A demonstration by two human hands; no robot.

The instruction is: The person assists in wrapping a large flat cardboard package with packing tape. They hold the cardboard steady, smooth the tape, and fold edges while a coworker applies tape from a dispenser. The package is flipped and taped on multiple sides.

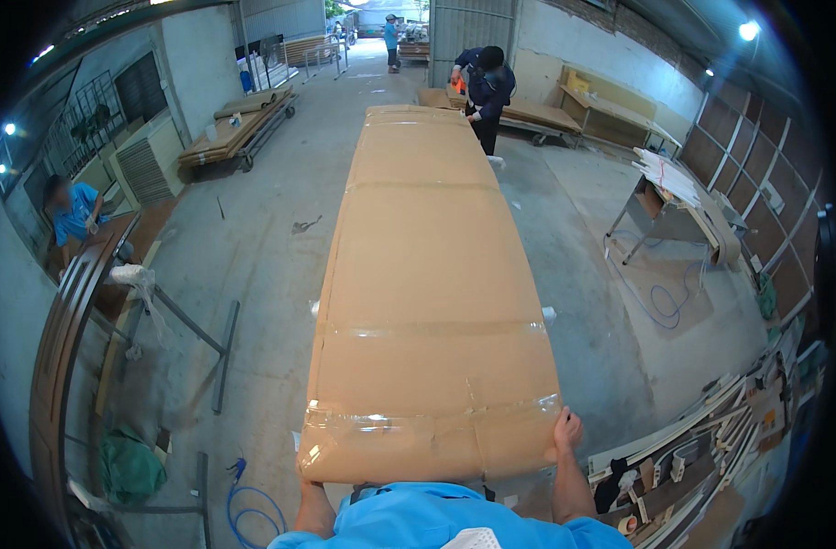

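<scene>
A long, flat package [427,265] wrapped in brown cardboard stretches from my body toward the far end of the workshop. Bands of clear tape [436,414] cross it in several places. My right hand [567,427] is closed on its right edge close to the near corner. At the near left corner my left hand [316,489] reaches under the package, with its fingers hidden. By the far right corner stands a person in dark clothes [487,87], one hand at the package's edge and the other on an orange-red object [458,83].
Left, a person in blue [75,212] is beside a dark wooden door panel [66,339] on metal stands. A blue hose [240,512] lies on the floor. Wood offcuts [692,457] are piled at the near right. A cluttered table [674,201] and loaded carts [240,128] stand farther back.
</scene>
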